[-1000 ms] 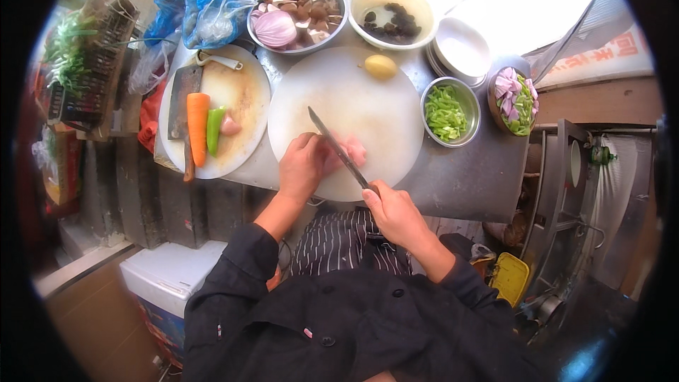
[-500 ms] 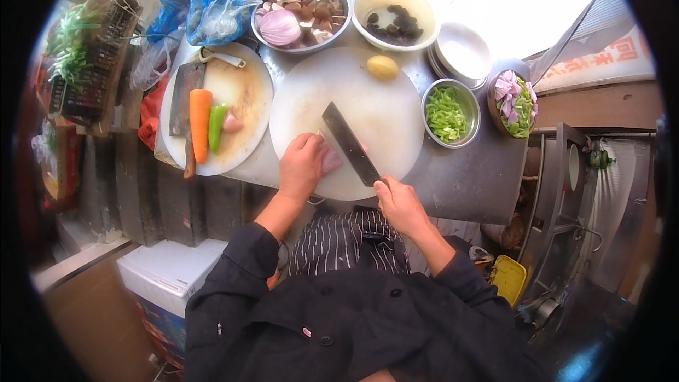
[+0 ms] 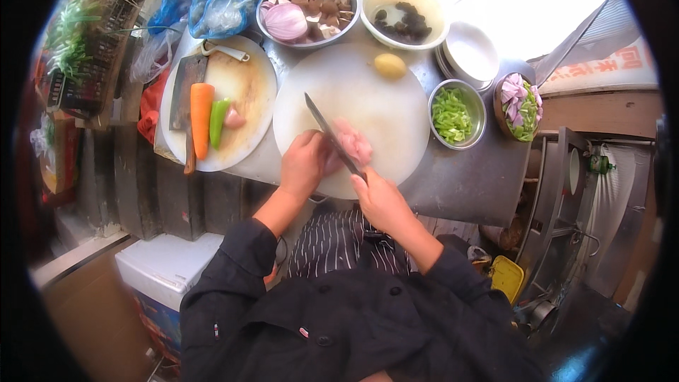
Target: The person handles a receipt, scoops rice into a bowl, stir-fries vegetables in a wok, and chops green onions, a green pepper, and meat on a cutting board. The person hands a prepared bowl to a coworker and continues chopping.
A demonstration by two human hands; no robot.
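On the round white cutting board point(image 3: 396, 110) lies pale pink raw meat point(image 3: 356, 143). My left hand point(image 3: 303, 163), fingers curled, presses a piece of that meat against the board. In my right hand point(image 3: 383, 201) is the handle of a cleaver point(image 3: 327, 127), its blade seen almost edge-on. The blade stands in the meat area, right beside my left fingers, with meat showing on both sides of it. How deep the edge sits is hidden. A yellow potato point(image 3: 390, 66) rests at the board's far right.
A second board point(image 3: 247, 85) at left bears another cleaver point(image 3: 189, 78), a peeler point(image 3: 226, 51), a carrot point(image 3: 201, 120), a green pepper point(image 3: 218, 124) and a small pink piece. Behind stand a mushroom-and-onion bowl point(image 3: 311, 42) and a cream bowl point(image 3: 375, 10); a green-pepper bowl point(image 3: 479, 110) stands right.
The cleaver has moved left toward my left hand and turned from showing its flat side to nearly edge-on. More pink meat now shows right of the blade. The view has shifted slightly.
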